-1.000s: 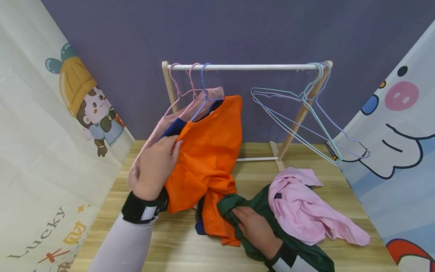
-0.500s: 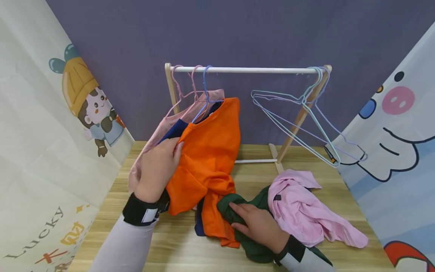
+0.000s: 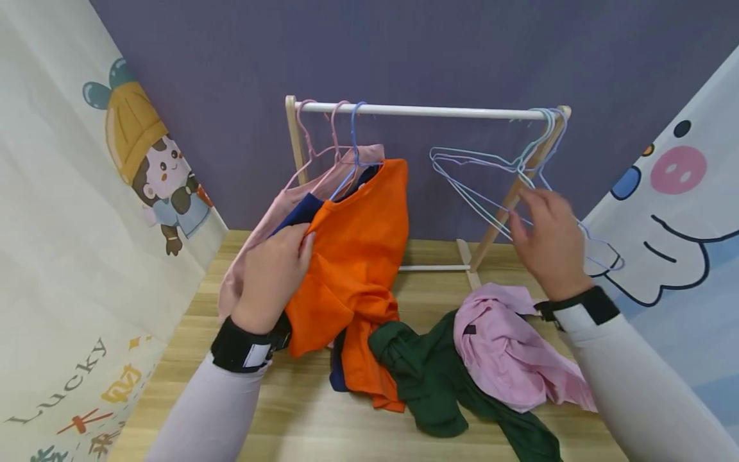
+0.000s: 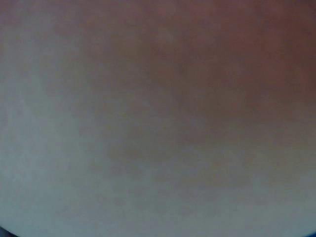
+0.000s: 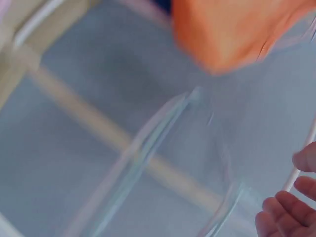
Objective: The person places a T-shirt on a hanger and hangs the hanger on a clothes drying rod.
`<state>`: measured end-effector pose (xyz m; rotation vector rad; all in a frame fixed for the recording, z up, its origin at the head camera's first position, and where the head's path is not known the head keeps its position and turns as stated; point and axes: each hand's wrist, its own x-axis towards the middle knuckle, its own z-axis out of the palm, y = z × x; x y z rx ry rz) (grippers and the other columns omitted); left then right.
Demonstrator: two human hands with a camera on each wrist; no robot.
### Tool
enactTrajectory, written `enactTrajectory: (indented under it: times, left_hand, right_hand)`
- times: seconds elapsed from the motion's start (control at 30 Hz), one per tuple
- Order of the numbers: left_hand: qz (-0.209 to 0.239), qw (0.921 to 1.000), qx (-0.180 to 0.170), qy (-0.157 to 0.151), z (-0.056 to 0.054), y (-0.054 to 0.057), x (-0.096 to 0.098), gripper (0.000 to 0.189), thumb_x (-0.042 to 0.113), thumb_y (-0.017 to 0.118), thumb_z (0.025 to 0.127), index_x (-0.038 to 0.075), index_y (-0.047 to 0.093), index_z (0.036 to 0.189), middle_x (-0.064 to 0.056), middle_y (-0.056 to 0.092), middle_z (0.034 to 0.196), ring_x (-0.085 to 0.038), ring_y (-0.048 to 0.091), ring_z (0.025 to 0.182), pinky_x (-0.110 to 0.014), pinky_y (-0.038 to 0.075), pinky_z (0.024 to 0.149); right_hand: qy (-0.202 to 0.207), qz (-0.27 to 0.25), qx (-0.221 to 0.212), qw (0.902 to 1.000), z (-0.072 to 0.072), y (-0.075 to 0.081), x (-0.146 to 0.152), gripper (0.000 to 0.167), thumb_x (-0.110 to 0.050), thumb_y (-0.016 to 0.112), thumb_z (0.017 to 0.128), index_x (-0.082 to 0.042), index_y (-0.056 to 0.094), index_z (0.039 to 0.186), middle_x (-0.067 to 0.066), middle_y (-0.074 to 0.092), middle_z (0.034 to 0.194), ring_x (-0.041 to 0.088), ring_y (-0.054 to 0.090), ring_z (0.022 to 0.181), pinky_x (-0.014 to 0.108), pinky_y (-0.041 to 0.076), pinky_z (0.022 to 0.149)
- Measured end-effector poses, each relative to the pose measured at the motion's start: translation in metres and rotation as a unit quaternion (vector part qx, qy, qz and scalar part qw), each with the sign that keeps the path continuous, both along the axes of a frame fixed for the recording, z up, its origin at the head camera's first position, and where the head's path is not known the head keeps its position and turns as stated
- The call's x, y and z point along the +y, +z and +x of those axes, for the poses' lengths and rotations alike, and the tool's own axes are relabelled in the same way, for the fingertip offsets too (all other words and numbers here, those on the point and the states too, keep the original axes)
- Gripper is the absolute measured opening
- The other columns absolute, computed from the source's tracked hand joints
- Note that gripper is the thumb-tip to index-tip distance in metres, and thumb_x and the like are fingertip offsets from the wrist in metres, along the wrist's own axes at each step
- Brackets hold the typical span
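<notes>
My left hand (image 3: 274, 276) grips the near shoulder of an orange shirt (image 3: 355, 250). The shirt hangs on a blue hanger (image 3: 355, 138) at the left of the rack. Blurred cloth and skin tones fill the left wrist view. My right hand (image 3: 551, 240) is raised at the rack's right end, beside the mint and lilac hangers (image 3: 522, 163). Its thumb and fingers stand apart, and the right wrist view shows the fingers (image 5: 284, 210) loosely bent with no hanger seen in them. Whether they touch a hanger cannot be told.
A white rail (image 3: 444, 111) on wooden legs carries the hangers. A pink garment (image 3: 283, 212) and a navy garment (image 3: 297, 213) hang behind the orange shirt. On the wooden table (image 3: 312, 423) lie a dark green garment (image 3: 430, 369) and a crumpled pink one (image 3: 508, 346).
My right hand has left the dark green garment and risen to the hangers at the right. The garment stays on the table. My left hand keeps its hold on the orange shirt.
</notes>
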<state>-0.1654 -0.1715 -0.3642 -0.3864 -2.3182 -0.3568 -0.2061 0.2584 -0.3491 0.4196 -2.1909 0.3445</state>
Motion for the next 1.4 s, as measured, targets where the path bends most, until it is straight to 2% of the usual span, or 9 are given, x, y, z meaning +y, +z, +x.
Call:
enactTrajectory:
  times: [0.07, 0.17, 0.3, 0.43, 0.6, 0.77, 0.93, 1.27, 1.4]
  left_hand:
    - [0.0, 1.0, -0.002, 0.001, -0.002, 0.002, 0.001, 0.024, 0.023, 0.063, 0.104, 0.002, 0.073, 0.106, -0.013, 0.066, 0.076, -0.025, 0.052, 0.052, -0.035, 0.049, 0.047]
    - [0.0, 1.0, -0.004, -0.001, -0.003, 0.003, 0.001, 0.023, 0.023, 0.063, 0.104, 0.002, 0.073, 0.106, -0.012, 0.065, 0.075, -0.025, 0.051, 0.052, -0.034, 0.049, 0.048]
    - [0.001, 1.0, -0.004, -0.002, -0.003, 0.002, 0.002, 0.023, 0.023, 0.065, 0.103, 0.002, 0.073, 0.106, -0.012, 0.064, 0.073, -0.025, 0.05, 0.051, -0.034, 0.049, 0.048]
    - [0.001, 1.0, -0.005, -0.004, -0.003, 0.002, 0.002, 0.022, 0.022, 0.066, 0.103, 0.001, 0.073, 0.106, -0.011, 0.062, 0.071, -0.025, 0.05, 0.051, -0.033, 0.049, 0.048]
    - [-0.003, 1.0, -0.002, -0.001, -0.002, 0.001, 0.001, 0.023, 0.023, 0.064, 0.104, 0.002, 0.073, 0.107, -0.013, 0.065, 0.073, -0.026, 0.053, 0.051, -0.035, 0.05, 0.048]
    - [-0.005, 1.0, 0.001, 0.002, -0.002, 0.0, 0.001, 0.023, 0.023, 0.064, 0.104, 0.002, 0.073, 0.107, -0.014, 0.067, 0.076, -0.027, 0.054, 0.052, -0.036, 0.052, 0.049]
    - [-0.001, 1.0, -0.004, 0.002, -0.001, -0.001, 0.001, 0.023, 0.023, 0.065, 0.103, 0.002, 0.074, 0.107, -0.013, 0.067, 0.076, -0.026, 0.054, 0.052, -0.036, 0.052, 0.049]
    - [0.002, 0.9999, -0.011, -0.001, -0.003, -0.002, 0.0, 0.023, 0.024, 0.066, 0.103, 0.002, 0.073, 0.107, -0.012, 0.064, 0.073, -0.026, 0.052, 0.053, -0.035, 0.051, 0.05]
    - [0.001, 1.0, -0.009, 0.002, -0.003, -0.003, 0.0, 0.023, 0.024, 0.066, 0.103, 0.002, 0.073, 0.108, -0.012, 0.065, 0.074, -0.026, 0.053, 0.052, -0.035, 0.052, 0.05]
  right_hand:
    - [-0.043, -0.011, -0.029, 0.9986, -0.01, 0.013, 0.016, 0.039, -0.012, 0.071, 0.096, 0.005, 0.064, 0.13, 0.032, 0.064, 0.12, 0.052, 0.061, 0.11, 0.069, 0.052, 0.087]
    - [-0.087, -0.003, -0.102, 0.9909, -0.019, 0.023, 0.033, 0.042, -0.021, 0.069, 0.099, 0.005, 0.062, 0.132, 0.031, 0.065, 0.114, 0.051, 0.063, 0.101, 0.07, 0.051, 0.075]
    - [-0.098, 0.009, -0.162, 0.9819, -0.024, 0.022, 0.045, 0.035, -0.027, 0.063, 0.103, 0.004, 0.066, 0.12, 0.027, 0.066, 0.095, 0.046, 0.063, 0.077, 0.06, 0.047, 0.056]
    - [-0.095, 0.005, -0.152, 0.9837, -0.026, 0.017, 0.047, 0.031, -0.026, 0.06, 0.105, 0.003, 0.069, 0.109, 0.024, 0.064, 0.089, 0.043, 0.062, 0.072, 0.058, 0.044, 0.052]
    - [-0.08, -0.042, -0.142, 0.9858, -0.029, 0.016, 0.045, 0.036, -0.024, 0.056, 0.107, 0.009, 0.068, 0.113, 0.028, 0.062, 0.104, 0.047, 0.06, 0.092, 0.063, 0.048, 0.071]
    - [-0.071, -0.103, -0.186, 0.9745, -0.031, 0.022, 0.044, 0.039, -0.029, 0.051, 0.107, 0.007, 0.066, 0.11, 0.028, 0.063, 0.097, 0.04, 0.056, 0.081, 0.045, 0.04, 0.065]
    - [-0.083, -0.128, -0.222, 0.9631, -0.033, 0.025, 0.043, 0.042, -0.034, 0.049, 0.108, 0.004, 0.065, 0.114, 0.025, 0.066, 0.096, 0.029, 0.053, 0.072, 0.03, 0.037, 0.057]
    - [-0.063, -0.161, -0.236, 0.9563, -0.028, 0.037, 0.033, 0.044, -0.038, 0.05, 0.108, 0.002, 0.068, 0.113, 0.025, 0.07, 0.099, 0.01, 0.051, 0.067, 0.025, 0.038, 0.055]
    - [-0.06, -0.164, -0.241, 0.9547, -0.024, 0.04, 0.028, 0.045, -0.04, 0.051, 0.108, 0.001, 0.068, 0.115, 0.024, 0.07, 0.101, 0.014, 0.052, 0.071, 0.025, 0.038, 0.056]
